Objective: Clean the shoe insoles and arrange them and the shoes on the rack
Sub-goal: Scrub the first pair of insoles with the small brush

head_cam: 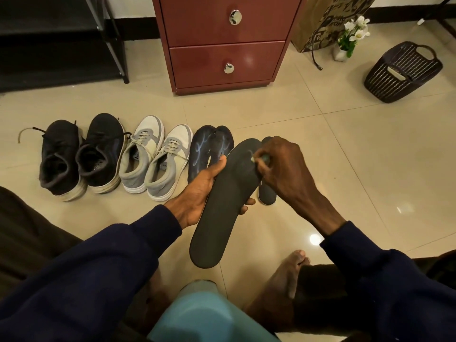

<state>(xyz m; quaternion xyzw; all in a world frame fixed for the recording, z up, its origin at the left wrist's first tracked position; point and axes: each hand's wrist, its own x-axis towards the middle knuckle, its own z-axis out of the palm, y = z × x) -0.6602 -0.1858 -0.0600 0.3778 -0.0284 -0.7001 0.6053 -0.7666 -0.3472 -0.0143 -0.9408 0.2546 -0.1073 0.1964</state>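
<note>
**Light, floppy insole under the wipe**

The left hand (199, 191) grips the dark insole (222, 206) at mid-length, above the floor. It looks light and bendy, so that central hold suits. The right hand (283, 169) pinches a small pale object (259, 159) against its toe end. The rack (49, 28) stands at the far left.

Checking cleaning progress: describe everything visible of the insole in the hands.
The insole is long, dark grey, matte, foam-like, rounded at both ends. It is held off the floor, toe end away from the camera. The left hand grips its middle; the right hand pinches a small pale-tipped thing against its toe part, by a faint light mark.
</note>
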